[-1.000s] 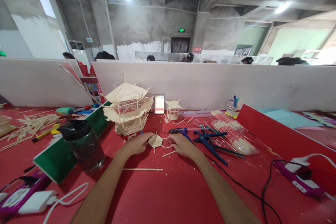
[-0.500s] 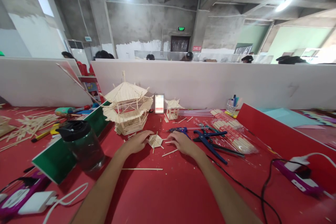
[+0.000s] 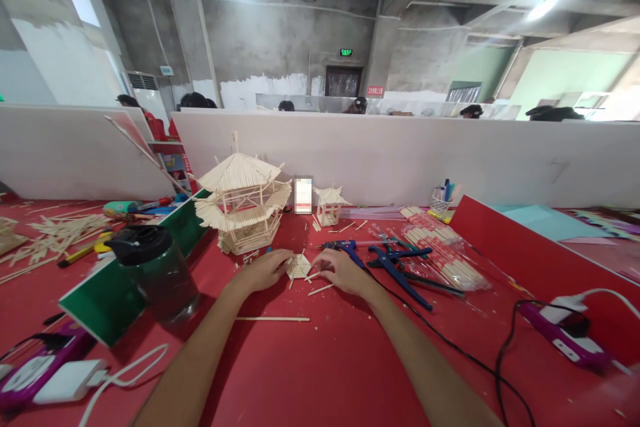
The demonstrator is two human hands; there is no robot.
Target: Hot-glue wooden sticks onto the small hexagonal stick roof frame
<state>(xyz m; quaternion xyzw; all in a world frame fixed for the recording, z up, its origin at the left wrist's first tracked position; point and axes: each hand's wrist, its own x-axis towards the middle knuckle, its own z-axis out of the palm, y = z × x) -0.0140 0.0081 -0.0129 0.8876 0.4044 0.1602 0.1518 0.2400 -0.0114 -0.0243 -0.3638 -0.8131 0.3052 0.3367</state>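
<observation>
A small hexagonal lattice of thin wooden sticks [image 3: 299, 265] lies on the red table between my hands. My left hand [image 3: 265, 271] rests at its left side, fingers curled and tips closed on its edge. In my right hand [image 3: 346, 273] a short wooden stick [image 3: 313, 276] is pinched, one end at the lattice's right side. A loose short stick [image 3: 321, 290] lies just below that hand, and a longer stick [image 3: 273, 319] lies nearer to me. Behind my left hand stands a large two-roofed stick pavilion [image 3: 245, 203]; a small stick pavilion [image 3: 330, 205] is farther back.
A dark water bottle [image 3: 157, 277] stands by a green divider [image 3: 107, 303] on the left. To the right lie a blue glue gun [image 3: 353, 252], blue-handled cutters [image 3: 400, 273] and bagged sticks [image 3: 445, 250]. A black cable [image 3: 450, 350] crosses the right side. White panel [image 3: 380, 160] behind.
My right hand has moved slightly left, bringing its stick from beside the lattice to its right edge. The lattice has shifted a little right and now looks tilted; my left hand moved along with it.
</observation>
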